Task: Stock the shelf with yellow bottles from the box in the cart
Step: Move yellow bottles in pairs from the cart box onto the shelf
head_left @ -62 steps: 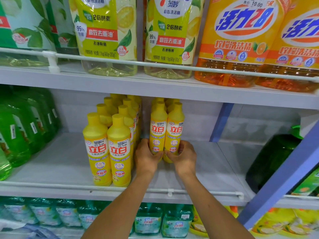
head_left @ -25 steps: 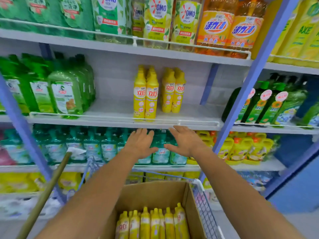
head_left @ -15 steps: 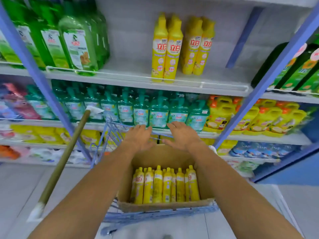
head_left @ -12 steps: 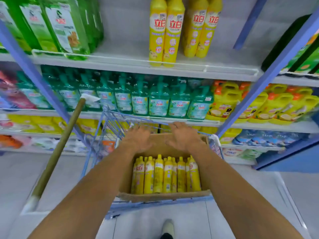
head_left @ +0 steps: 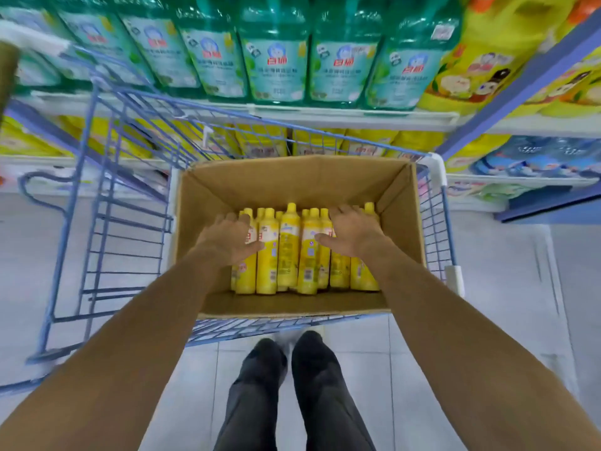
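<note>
An open cardboard box (head_left: 292, 180) sits in the blue wire cart (head_left: 130, 203) below me. Several yellow bottles (head_left: 289, 252) stand packed in a row inside it. My left hand (head_left: 227, 240) hovers over the bottles at the left end of the row, fingers spread, thumb touching a label. My right hand (head_left: 353, 232) is spread over the bottles at the right side. Neither hand is closed around a bottle. The shelf holding the stocked yellow bottles is out of view above.
Teal-green detergent bottles (head_left: 276, 50) fill the shelf just beyond the cart, with yellow jugs (head_left: 481, 60) to their right. A blue shelf upright (head_left: 520, 83) slants at right. My legs (head_left: 292, 392) stand on the pale tiled floor behind the cart.
My hands left the two bottles on the shelf, came down and now reach into the box. My view tilted from the shelf down onto the cart.
</note>
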Action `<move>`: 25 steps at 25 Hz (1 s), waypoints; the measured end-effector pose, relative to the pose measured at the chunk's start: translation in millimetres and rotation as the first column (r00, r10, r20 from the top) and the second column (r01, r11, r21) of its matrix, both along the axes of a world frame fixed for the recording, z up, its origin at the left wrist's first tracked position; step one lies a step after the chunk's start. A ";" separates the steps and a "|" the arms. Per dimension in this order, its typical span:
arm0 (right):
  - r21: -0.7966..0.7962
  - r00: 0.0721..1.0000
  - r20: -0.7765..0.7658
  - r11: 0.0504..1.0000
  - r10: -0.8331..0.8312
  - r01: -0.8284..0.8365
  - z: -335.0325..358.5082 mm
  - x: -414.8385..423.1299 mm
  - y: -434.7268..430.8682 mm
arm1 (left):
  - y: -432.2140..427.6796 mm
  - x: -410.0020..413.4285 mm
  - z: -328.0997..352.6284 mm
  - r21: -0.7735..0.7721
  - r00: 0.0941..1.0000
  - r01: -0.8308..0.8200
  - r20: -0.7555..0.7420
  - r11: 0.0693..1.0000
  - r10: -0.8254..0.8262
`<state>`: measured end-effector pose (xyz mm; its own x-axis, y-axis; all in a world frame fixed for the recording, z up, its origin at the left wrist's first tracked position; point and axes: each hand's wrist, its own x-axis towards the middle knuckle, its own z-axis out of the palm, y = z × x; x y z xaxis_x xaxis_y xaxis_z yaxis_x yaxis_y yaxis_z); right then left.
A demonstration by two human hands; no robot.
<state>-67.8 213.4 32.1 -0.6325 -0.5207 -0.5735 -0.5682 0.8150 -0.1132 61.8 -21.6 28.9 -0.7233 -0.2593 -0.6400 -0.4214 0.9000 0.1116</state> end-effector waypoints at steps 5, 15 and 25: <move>0.060 0.998 0.056 0.998 -0.019 0.016 -79.1 -7.7 -9.8 | -30.4 -11.7 -90.1 0.100 0.991 -0.102 0.094 0.990 0.093; -0.113 0.936 0.103 0.931 -0.337 0.347 -191.8 -17.7 -40.6 | -44.7 -29.6 -207.2 0.227 0.911 -0.386 -0.058 0.894 0.408; -0.272 0.790 0.334 0.750 -0.514 0.603 -166.9 -11.5 -49.4 | -50.3 -32.2 -178.8 0.460 0.770 -0.558 -0.025 0.691 0.638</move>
<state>-79.2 164.0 -134.8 -0.7499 -0.3044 -0.5874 0.0551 0.8561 -0.5139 29.6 -71.9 -149.9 -0.6109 -0.4228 -0.6693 -0.7916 0.3153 0.5234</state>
